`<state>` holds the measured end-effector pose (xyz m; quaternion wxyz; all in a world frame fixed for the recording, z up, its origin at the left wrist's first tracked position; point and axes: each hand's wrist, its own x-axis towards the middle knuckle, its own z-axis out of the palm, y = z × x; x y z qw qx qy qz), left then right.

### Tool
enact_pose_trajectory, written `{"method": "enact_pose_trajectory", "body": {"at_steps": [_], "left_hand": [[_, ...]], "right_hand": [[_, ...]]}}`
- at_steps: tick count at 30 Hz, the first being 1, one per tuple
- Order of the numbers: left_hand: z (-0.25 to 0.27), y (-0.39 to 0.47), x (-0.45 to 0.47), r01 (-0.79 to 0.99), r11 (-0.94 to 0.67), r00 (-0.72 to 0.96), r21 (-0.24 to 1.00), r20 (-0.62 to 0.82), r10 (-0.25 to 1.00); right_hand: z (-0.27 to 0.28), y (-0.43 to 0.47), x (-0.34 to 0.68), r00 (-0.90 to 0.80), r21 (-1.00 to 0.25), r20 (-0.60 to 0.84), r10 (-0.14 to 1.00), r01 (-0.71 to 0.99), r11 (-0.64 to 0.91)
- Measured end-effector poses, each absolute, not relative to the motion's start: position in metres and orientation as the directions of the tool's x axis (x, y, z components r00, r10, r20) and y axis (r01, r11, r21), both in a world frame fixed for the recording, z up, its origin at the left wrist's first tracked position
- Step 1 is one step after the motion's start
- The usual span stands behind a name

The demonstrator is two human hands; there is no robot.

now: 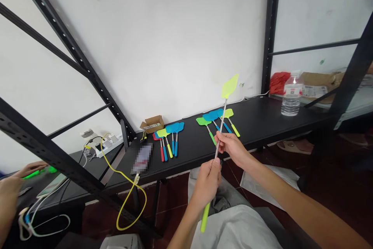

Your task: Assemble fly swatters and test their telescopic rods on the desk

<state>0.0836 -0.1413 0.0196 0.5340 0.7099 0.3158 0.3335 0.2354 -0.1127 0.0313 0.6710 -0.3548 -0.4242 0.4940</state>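
Observation:
A yellow-green fly swatter [230,86] with a long metal rod is held at a slant in front of me, its head up and its handle [205,218] down over my lap. My left hand [208,179] is closed around the lower rod, above the handle. Higher up, my right hand [230,146] pinches the rod. Behind my hands, a group of green, blue and yellow swatters [212,116] lies on the black shelf [189,148]. Another group of red, blue and yellow swatters [171,128] lies to the left, heads toward the wall.
A phone [142,158] with a yellow cable [119,171] and a small cardboard box [153,122] are at the left. A water bottle [291,93] stands at the right. Black metal posts [269,27] frame the shelf. Another person's hand [30,169] is at far left by a green item.

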Motion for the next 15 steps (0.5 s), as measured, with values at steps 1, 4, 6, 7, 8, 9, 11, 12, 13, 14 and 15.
{"method": "enact_pose_trajectory", "body": {"at_steps": [1, 4, 6, 7, 8, 9, 11, 12, 13, 14, 15], "left_hand": [[0.019, -0.142, 0.086, 0.086, -0.218, 0.574, 0.972, 0.131, 0.808], [0.016, -0.145, 0.091, 0.068, -0.194, 0.563, 0.979, 0.123, 0.817], [0.014, -0.145, 0.093, 0.063, -0.191, 0.564, 0.980, 0.123, 0.817], [0.014, -0.146, 0.094, 0.061, -0.186, 0.567, 0.981, 0.120, 0.815], [0.013, -0.146, 0.094, 0.059, -0.180, 0.572, 0.982, 0.115, 0.812], [0.013, -0.146, 0.094, 0.053, -0.172, 0.576, 0.984, 0.110, 0.810], [0.012, -0.146, 0.095, 0.030, -0.149, 0.582, 0.988, 0.104, 0.806], [0.011, -0.146, 0.096, 0.011, -0.133, 0.585, 0.991, 0.101, 0.804], [0.010, -0.147, 0.097, -0.010, -0.112, 0.587, 0.994, 0.096, 0.804], [0.008, -0.147, 0.098, -0.032, -0.086, 0.586, 0.996, 0.089, 0.805], [0.007, -0.148, 0.100, -0.052, -0.058, 0.584, 0.997, 0.078, 0.808]], "right_hand": [[0.033, -0.114, 0.236, 0.160, -0.893, 0.211, 0.964, -0.370, 0.256], [0.038, -0.116, 0.239, 0.178, -0.887, 0.194, 0.965, -0.387, 0.250], [0.040, -0.117, 0.240, 0.177, -0.885, 0.190, 0.966, -0.395, 0.247], [0.041, -0.117, 0.241, 0.178, -0.883, 0.187, 0.966, -0.401, 0.245], [0.041, -0.117, 0.241, 0.181, -0.880, 0.183, 0.966, -0.408, 0.244], [0.041, -0.116, 0.242, 0.185, -0.877, 0.179, 0.966, -0.415, 0.242], [0.041, -0.115, 0.243, 0.190, -0.872, 0.170, 0.967, -0.428, 0.238], [0.041, -0.114, 0.244, 0.192, -0.870, 0.166, 0.967, -0.433, 0.235], [0.040, -0.114, 0.245, 0.192, -0.870, 0.162, 0.968, -0.436, 0.232], [0.040, -0.114, 0.246, 0.192, -0.870, 0.159, 0.968, -0.437, 0.229], [0.040, -0.113, 0.246, 0.193, -0.869, 0.158, 0.968, -0.438, 0.229]]}}
